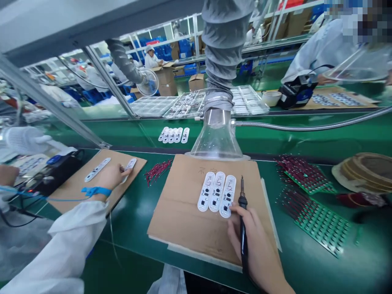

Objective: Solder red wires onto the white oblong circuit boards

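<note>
My right hand (254, 241) grips a black soldering iron (243, 228) upright, with its metal tip (241, 185) raised just right of the boards. Three white oval circuit boards (217, 192) lie side by side on a brown cardboard sheet (190, 228). My fingertips rest at the lower end of the rightmost board (228, 196). Each board carries small black components. My left hand does not show in this view, and only a white coat sleeve (167, 279) appears at the bottom edge.
A co-worker's sleeved hand (112, 177) with a blue wrist strap works on a cardboard sheet to my left. A clear glass fume funnel (216, 139) hangs above my cardboard. Green panels studded with red-leaded parts (315, 220) lie on the green bench to the right.
</note>
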`<state>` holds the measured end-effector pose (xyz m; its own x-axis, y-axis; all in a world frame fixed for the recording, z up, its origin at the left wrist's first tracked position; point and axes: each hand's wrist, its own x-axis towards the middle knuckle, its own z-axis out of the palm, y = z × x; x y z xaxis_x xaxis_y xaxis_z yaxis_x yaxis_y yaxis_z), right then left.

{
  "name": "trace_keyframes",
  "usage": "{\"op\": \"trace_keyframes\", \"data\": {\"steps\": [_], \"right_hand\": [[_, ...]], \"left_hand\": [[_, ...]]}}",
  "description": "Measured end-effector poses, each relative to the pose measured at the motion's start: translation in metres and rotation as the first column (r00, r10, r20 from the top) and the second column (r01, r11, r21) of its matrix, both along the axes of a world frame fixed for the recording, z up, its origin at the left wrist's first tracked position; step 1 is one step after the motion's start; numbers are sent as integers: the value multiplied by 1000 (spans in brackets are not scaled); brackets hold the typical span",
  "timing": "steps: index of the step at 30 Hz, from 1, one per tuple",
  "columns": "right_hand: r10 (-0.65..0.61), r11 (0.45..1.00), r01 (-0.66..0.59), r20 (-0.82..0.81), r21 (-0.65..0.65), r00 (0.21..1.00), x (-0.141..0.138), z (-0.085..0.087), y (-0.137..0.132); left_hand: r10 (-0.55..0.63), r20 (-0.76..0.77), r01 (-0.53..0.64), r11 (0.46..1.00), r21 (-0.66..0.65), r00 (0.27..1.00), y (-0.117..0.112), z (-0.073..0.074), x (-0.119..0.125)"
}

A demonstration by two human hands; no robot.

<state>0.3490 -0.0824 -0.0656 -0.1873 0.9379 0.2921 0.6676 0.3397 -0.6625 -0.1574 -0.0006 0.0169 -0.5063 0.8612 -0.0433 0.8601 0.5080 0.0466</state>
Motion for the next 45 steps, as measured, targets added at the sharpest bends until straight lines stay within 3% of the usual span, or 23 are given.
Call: {"op": "trace_keyframes", "data": {"steps": [2, 4, 8, 10, 13, 18, 21, 23, 25, 28, 30, 35, 38, 41, 45], "right_hand": [[-5, 1000, 5, -5, -11, 1000, -3, 2, 0], [-1, 1000, 1, -3, -16, 1000, -5, 5, -1], [-2, 1000, 2, 8, -6, 1000, -6, 10, 0], [-5, 1000, 5, 13, 0, 1000, -5, 12, 0], [-38, 999, 38, 12, 13, 999, -4, 12, -1], [-65, 998, 66, -37, 19, 997, -6, 11, -2], [-59, 994, 67, -98, 89, 993, -6, 13, -4], [-37, 988, 53, -111, 147, 993, -5, 15, -5], [-19, 983, 39, -107, 182, 994, -4, 17, -5], [-16, 977, 36, -98, 211, 995, -2, 20, -3], [-5, 973, 24, -85, 230, 996, 2, 23, -2], [30, 974, -24, -24, 223, 999, 24, 34, 7], [29, 980, -23, -29, 197, 999, 41, 42, 14], [-61, 985, 77, -106, 156, 992, 53, 50, 18], [-93, 992, 104, -151, 72, 984, 49, 47, 23]], "left_hand": [[-46, 36, 45, 999, 10, 998, 3, 0, 36], [-150, 178, 145, 989, 40, 973, 1, -5, 89], [-410, 407, 411, 907, 91, 816, -14, -22, 203], [-467, 461, 475, 873, 109, 754, -23, -29, 239], [-494, 535, 504, 852, 142, 685, -34, -31, 256], [-493, 638, 455, 857, 240, 592, -35, -22, 234], [-530, 732, 435, 831, 348, 427, -31, -11, 234], [-571, 784, 531, 755, 385, 244, -31, -5, 248], [-615, 782, 650, 637, 414, 105, -32, -1, 268], [-681, 732, 741, 502, 446, 20, -35, 1, 292], [-678, 735, 763, 488, 424, 25, -35, 1, 296], [-599, 779, 756, 592, 278, 183, -19, -3, 261], [-699, 665, 733, 593, 333, 264, -2, -5, 228], [-744, 543, 712, 617, 336, 389, 5, -10, 204], [-666, 619, 666, 687, 291, 417, -7, -17, 193]]}}
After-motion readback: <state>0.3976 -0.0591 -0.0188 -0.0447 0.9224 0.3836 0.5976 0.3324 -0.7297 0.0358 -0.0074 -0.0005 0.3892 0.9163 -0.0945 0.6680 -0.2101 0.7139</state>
